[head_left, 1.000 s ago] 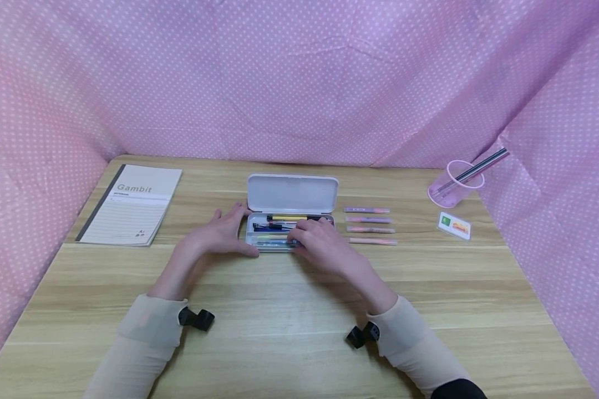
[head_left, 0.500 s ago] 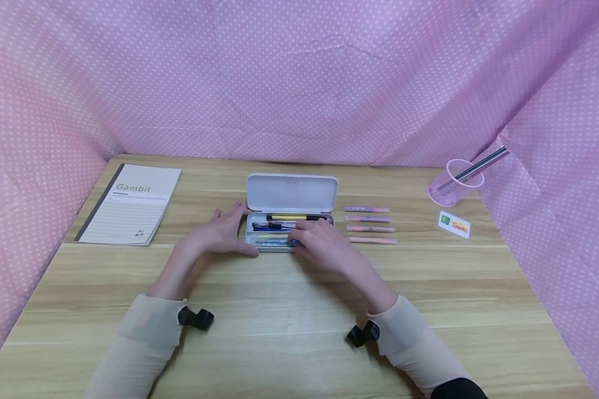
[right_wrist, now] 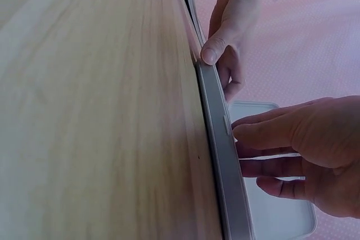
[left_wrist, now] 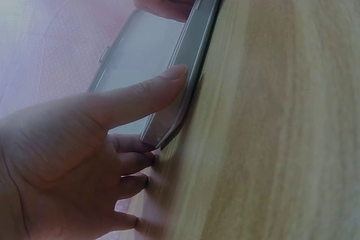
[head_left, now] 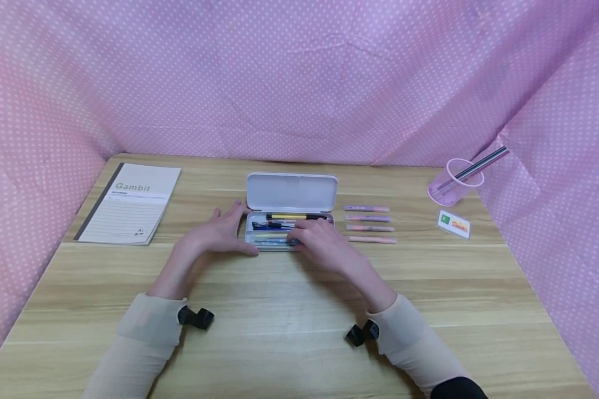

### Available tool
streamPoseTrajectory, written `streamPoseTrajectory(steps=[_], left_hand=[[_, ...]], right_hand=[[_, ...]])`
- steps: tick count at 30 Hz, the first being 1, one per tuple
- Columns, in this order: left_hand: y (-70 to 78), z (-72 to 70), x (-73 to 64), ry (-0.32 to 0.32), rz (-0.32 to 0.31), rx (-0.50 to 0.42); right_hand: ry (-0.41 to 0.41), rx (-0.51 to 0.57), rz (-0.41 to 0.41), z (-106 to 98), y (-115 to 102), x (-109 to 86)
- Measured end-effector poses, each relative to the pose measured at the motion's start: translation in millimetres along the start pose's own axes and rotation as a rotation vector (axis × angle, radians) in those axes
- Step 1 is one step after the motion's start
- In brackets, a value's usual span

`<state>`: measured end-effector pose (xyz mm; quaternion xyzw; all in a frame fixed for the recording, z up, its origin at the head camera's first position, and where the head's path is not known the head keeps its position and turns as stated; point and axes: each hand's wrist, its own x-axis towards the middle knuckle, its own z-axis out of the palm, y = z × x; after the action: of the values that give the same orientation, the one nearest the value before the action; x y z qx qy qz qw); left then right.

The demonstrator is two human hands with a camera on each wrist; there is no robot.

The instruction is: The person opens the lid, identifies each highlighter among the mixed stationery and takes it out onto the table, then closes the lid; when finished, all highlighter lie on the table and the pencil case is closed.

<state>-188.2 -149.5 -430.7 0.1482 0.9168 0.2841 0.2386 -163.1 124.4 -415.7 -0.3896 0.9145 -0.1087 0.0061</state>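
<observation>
A white pencil case [head_left: 292, 192] stands with its lid raised in the middle of the table. Inside lie several pens and a yellow-and-black pencil [head_left: 288, 217]. My left hand [head_left: 218, 230] steadies the case's left end, its thumb against the front wall and its other fingers spread behind the corner, as the left wrist view shows. My right hand [head_left: 324, 244] reaches over the case's right half, fingertips down among the pens of the front compartment [head_left: 272, 242]. The case wall hides those fingertips in the right wrist view, so whether they pinch a pen is unclear.
Several pastel pens [head_left: 369, 228] lie in a column right of the case. Further right are a pink cup [head_left: 449, 185] leaning outward with dark sticks in it, and a small white packet [head_left: 454, 224]. A notebook [head_left: 130, 205] lies at the left.
</observation>
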Motion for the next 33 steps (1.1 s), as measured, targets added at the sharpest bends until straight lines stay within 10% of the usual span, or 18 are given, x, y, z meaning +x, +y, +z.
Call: streamPoseTrajectory(steps=[33], left_hand=[[0.4,-0.3,0.9,-0.007,0.001,0.005]], right_hand=[[-0.046,0.095,0.067,3.2,1.8,-0.8]])
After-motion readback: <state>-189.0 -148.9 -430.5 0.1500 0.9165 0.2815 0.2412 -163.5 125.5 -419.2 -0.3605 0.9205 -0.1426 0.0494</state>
